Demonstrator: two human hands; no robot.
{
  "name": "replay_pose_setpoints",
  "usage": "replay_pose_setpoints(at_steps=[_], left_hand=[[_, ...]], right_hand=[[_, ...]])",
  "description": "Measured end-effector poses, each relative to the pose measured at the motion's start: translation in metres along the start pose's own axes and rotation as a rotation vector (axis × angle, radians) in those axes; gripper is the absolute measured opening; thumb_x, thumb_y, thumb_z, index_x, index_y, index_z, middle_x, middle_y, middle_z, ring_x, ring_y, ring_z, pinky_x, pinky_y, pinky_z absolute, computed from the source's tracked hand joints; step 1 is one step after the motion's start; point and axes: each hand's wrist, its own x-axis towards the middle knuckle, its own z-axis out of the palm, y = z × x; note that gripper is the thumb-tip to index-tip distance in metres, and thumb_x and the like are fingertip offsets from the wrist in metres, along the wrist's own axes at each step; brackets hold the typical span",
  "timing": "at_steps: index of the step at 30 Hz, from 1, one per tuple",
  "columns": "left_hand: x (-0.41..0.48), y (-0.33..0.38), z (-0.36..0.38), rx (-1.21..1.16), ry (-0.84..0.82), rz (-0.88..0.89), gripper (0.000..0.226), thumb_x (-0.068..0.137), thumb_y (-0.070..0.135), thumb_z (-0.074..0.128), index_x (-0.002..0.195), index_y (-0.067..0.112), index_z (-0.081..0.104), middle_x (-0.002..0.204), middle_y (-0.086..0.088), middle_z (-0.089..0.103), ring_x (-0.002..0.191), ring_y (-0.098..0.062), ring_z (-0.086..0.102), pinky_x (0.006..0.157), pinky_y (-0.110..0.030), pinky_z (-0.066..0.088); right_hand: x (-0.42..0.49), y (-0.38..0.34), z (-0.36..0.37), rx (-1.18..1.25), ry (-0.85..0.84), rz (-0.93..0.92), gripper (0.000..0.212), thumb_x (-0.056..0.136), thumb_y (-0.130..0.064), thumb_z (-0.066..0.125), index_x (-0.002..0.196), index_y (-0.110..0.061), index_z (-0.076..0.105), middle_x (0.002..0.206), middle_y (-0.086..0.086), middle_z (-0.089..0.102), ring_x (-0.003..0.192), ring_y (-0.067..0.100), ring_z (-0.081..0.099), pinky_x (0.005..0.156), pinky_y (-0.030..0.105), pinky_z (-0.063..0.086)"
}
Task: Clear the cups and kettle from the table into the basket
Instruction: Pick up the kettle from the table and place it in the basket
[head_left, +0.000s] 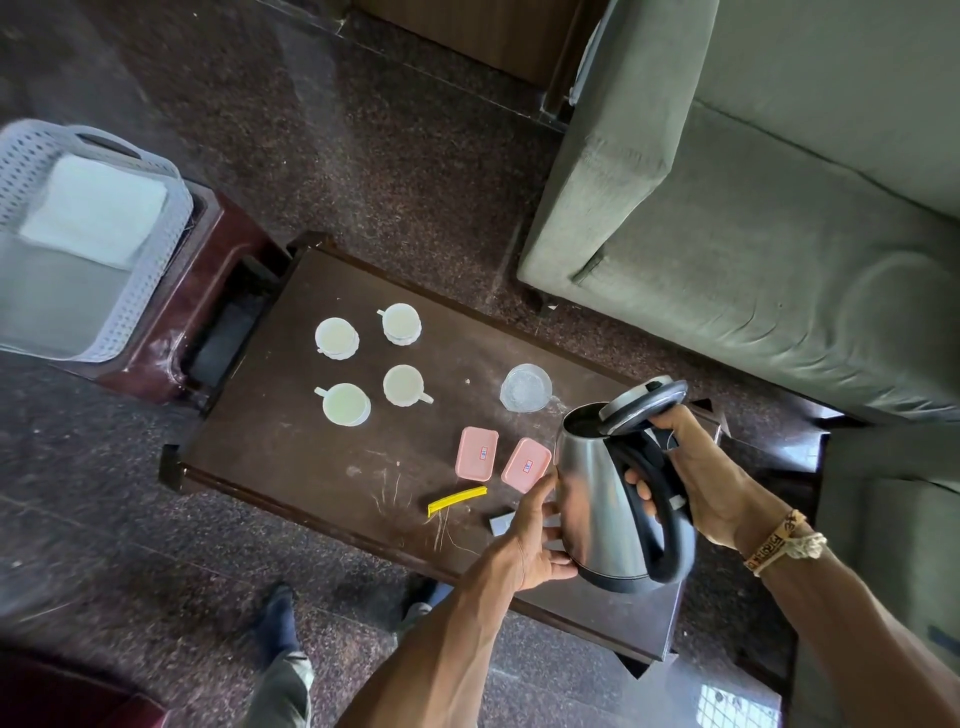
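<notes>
At ten o'clock, well apart, basket (174, 244) on a stool (218, 280). On the table (311, 467), four cups (336, 338), untouched. Against the kettle (597, 499) wall, left hand (530, 540) laid flat, fingers nearly straight, gripping nothing. Held over the table's four o'clock end, lid (644, 408) open: likely to slop any leftover water if tipped further on the long carry. Long axis six to twelve, mouth at twelve, handle (662, 525) at three. Round that handle, right hand (711, 483) curled.

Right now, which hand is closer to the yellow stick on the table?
Left. The left hand rests against the kettle, just beside the yellow stick. The right hand grips the handle on the far side.
</notes>
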Motion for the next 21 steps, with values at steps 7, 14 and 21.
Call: replay_pose_setpoints(at_steps=[7,14,21], left_hand=[[-0.0024,0.0007,-0.0015,0.005,-0.001,-0.001,0.088,0.067,0.08,0.066,0.128,0.017,0.06,0.132,-0.015,0.058,0.119,-0.041,0.055,0.104,-0.06,0.045],[-0.0046,0.0011,-0.0042,0.014,0.012,0.0,0.083,0.066,0.079,0.067,0.12,0.016,0.063,0.126,-0.015,0.061,0.117,-0.041,0.057,0.102,-0.06,0.047],[-0.0096,0.0054,-0.0022,0.018,0.023,0.007,0.079,0.067,0.078,0.066,0.118,0.017,0.064,0.125,-0.013,0.062,0.117,-0.04,0.058,0.102,-0.058,0.047]], right_hand=[[0.0009,0.0022,0.0008,-0.009,-0.005,-0.015,0.079,0.063,-0.075,0.057,0.096,-0.003,0.062,0.072,0.01,0.057,0.055,0.018,0.049,0.049,0.028,0.046],[0.0017,0.0036,0.0032,0.029,-0.022,0.003,0.071,0.067,-0.072,0.056,0.086,-0.005,0.063,0.069,0.009,0.056,0.05,0.017,0.049,0.044,0.023,0.044],[0.0036,0.0037,0.0026,0.023,-0.014,-0.013,0.074,0.06,-0.075,0.061,0.084,-0.005,0.065,0.071,0.011,0.057,0.054,0.017,0.051,0.049,0.027,0.046]])
